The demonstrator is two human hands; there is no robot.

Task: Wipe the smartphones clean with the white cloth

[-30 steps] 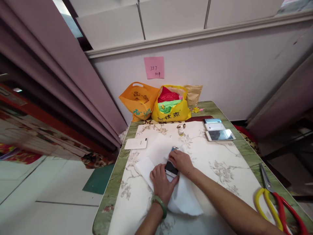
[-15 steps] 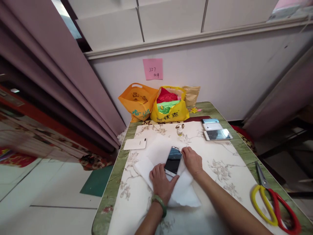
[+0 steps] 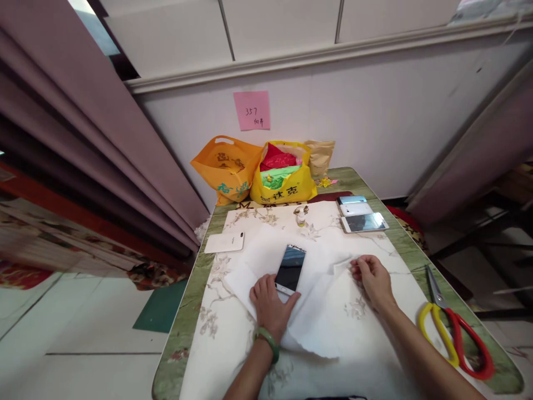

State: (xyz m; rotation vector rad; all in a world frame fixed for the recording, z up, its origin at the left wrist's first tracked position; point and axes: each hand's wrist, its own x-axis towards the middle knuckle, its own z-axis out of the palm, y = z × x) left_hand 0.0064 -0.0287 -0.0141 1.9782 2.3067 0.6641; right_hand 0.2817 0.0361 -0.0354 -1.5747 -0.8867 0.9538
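Note:
A white smartphone [image 3: 290, 269] with a dark screen lies face up on a thin white sheet [image 3: 314, 328], which looks like soft paper or foam wrap. At the phone's lower end, my left hand [image 3: 271, 303] grips it, fingers at its left edge and thumb at its lower right corner; a green bangle [image 3: 267, 343] circles that wrist. To the right, my right hand [image 3: 373, 279] is closed in a pinch on a corner of the sheet, drawn out sideways from the phone.
Another white phone [image 3: 225, 242] lies face down at left. Several phones, including a white one [image 3: 365, 222], lie at back right. Scissors [image 3: 452, 322] with yellow and red handles rest at right. An orange bag [image 3: 229, 169] and a yellow bag [image 3: 287, 189] stand at the back.
My right hand has moved right, away from the phone, pulling the sheet's corner outward and unfolding it. My left hand stays at the phone. The whole view has shifted slightly.

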